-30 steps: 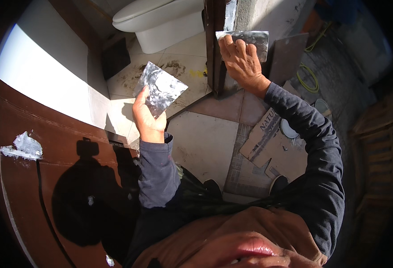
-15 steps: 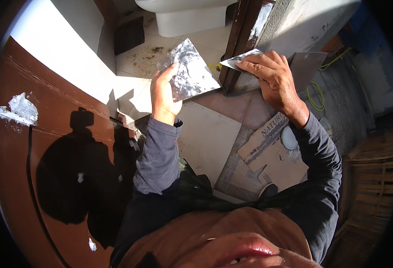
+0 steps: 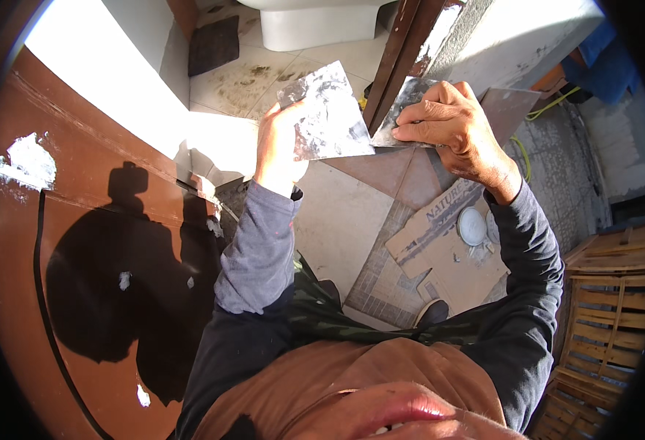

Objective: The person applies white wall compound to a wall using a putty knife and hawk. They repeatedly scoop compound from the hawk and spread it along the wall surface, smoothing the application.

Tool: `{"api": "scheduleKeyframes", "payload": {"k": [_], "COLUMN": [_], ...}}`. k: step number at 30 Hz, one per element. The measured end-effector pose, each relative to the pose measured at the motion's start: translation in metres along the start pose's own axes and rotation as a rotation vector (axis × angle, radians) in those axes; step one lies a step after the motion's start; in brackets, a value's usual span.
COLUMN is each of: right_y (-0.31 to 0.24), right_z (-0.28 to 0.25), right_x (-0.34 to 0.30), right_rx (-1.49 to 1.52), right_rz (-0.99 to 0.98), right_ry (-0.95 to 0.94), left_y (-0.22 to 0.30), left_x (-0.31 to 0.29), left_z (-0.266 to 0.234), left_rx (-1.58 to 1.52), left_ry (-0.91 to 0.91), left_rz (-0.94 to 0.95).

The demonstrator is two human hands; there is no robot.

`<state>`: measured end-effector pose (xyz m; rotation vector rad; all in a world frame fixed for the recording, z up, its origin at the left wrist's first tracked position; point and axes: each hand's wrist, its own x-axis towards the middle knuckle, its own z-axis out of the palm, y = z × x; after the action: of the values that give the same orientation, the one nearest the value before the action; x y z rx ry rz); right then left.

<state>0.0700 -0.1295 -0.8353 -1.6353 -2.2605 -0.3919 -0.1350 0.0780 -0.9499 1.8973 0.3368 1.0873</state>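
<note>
My left hand [image 3: 277,147] grips a flat, squarish plate [image 3: 337,117] by its left edge, thumb on top. White and grey putty smears cover its face. In my right hand [image 3: 458,132] is a putty scraper blade [image 3: 405,106], a thin flat sheet with grey smears, pinched with the fingers pressed on its face. The blade's lower left corner meets or nearly meets the plate's lower right corner; I cannot tell if they touch. To my left stands a brown door [image 3: 88,147] with a large white putty patch [image 3: 27,165] and several smaller spots.
A brown door frame [image 3: 396,59] rises ahead, with a white toilet base [image 3: 315,26] beyond it. On the floor lie a cardboard sheet [image 3: 425,235], a round white lid [image 3: 472,226] and a yellow-green hose [image 3: 522,158]. A slatted wooden crate [image 3: 601,330] stands at right.
The scraper has turned to show more of its face, and its corner has come down beside the plate's corner. The plate has rotated slightly. My view has shifted a little.
</note>
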Motion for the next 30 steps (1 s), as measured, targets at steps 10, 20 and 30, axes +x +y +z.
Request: {"api": "scheduleKeyframes", "payload": {"k": [10,20,30], "right_y": [0.044,0.046,0.036], "right_z": [0.058,0.094,0.082], "right_x": [-0.013,0.02,0.041], "right_rx": [-0.989,-1.483,-1.555], "right_rz": [0.253,0.09,0.075], "right_ry": [-0.024,-0.617,-0.773], "left_y": [0.01,0.019,0.023], "left_x": [0.006,-0.001,0.002], "left_z": [0.005,0.006,0.005], "left_rx": [-1.019,-0.957,-1.066], "left_ry": [0.324,0.225,0.302], "left_rz": [-0.704,-0.586,-0.701]}}
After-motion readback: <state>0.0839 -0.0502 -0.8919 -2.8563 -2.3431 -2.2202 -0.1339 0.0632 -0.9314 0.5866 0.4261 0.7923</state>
